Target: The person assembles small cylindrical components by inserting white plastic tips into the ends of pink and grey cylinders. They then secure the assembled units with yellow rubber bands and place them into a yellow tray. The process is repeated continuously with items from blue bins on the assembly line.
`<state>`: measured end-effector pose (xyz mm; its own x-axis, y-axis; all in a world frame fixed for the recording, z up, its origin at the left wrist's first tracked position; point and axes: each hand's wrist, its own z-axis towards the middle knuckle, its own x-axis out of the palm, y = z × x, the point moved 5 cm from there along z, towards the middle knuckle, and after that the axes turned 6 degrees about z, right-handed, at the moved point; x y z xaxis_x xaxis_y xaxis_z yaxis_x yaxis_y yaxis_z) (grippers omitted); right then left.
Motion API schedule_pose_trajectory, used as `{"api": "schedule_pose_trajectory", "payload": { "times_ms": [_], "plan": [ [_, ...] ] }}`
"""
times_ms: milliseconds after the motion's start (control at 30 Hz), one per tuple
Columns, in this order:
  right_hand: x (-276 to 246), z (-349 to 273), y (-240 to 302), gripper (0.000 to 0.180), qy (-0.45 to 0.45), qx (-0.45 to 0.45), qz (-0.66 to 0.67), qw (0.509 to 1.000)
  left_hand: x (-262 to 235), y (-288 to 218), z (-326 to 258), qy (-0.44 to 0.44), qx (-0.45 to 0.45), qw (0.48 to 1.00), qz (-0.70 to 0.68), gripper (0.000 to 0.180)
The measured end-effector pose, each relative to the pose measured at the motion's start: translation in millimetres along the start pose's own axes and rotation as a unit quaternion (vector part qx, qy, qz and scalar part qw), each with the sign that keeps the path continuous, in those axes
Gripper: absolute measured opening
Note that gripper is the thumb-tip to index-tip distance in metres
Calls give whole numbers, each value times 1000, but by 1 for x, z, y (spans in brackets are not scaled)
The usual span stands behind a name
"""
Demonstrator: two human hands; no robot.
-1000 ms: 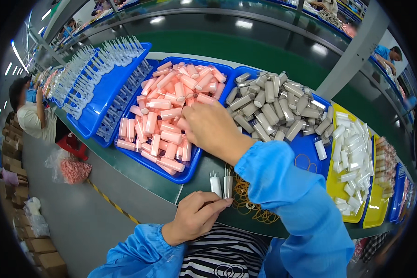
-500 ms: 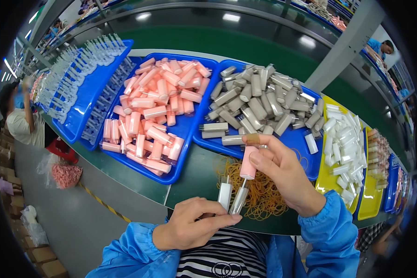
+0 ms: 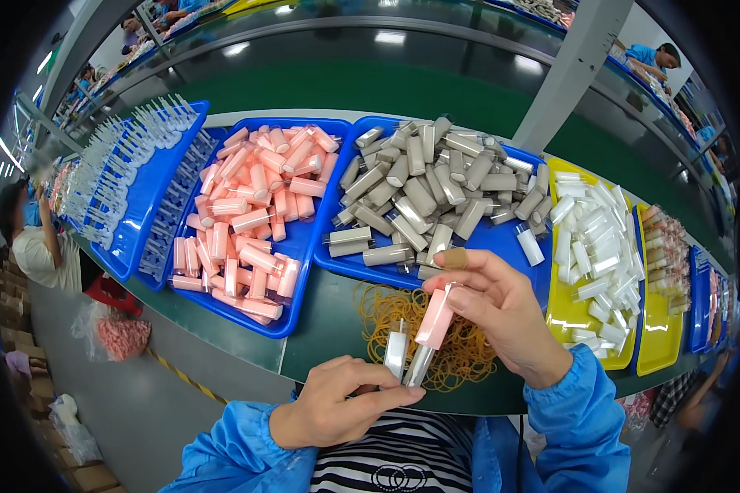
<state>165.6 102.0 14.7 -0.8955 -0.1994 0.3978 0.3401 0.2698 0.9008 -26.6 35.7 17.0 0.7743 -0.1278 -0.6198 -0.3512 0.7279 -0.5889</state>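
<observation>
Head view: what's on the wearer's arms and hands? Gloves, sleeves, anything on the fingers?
No gloves: both the left hand and right hand are bare. Both forearms wear bright blue sleeves with gathered elastic cuffs at the wrist. A tan plaster or tape wrap covers one right fingertip. No watch or rings visible.

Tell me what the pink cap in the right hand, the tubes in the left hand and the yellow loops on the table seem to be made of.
Pink cap in the right hand: likely plastic, matte, evenly coloured. Tubes in the left hand: silvery with bright glints, so metal or metallised plastic; which one cannot be told. Yellow loops: probably rubber bands, thin, limp and tangled.
</observation>
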Motion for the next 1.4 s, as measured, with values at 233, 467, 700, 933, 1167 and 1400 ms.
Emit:
{"api": "schedule_pose_trajectory", "payload": {
  "times_ms": [233,467,700,933,1167,1400],
  "plan": [
    [-1,0,-1,22,4,-29,-195,980,3,-4,9,50,20,997,49,43],
    [20,-18,-9,8,-77,-290,-368,880,12,-1,8,-38,74,993,84,29],
    [19,-28,-7,5,-65,-305,-388,867,17,3,4,-118,15,991,55,49],
    [28,-30,-7,23,103,-305,-406,855,47,14,12,134,-401,696,-580,73],
    [42,-52,8,78,135,-259,-581,760,61,17,9,100,-442,689,-566,42],
    [36,-63,12,63,132,-264,-549,782,71,8,-12,111,-457,537,-700,24]
  ]
}}
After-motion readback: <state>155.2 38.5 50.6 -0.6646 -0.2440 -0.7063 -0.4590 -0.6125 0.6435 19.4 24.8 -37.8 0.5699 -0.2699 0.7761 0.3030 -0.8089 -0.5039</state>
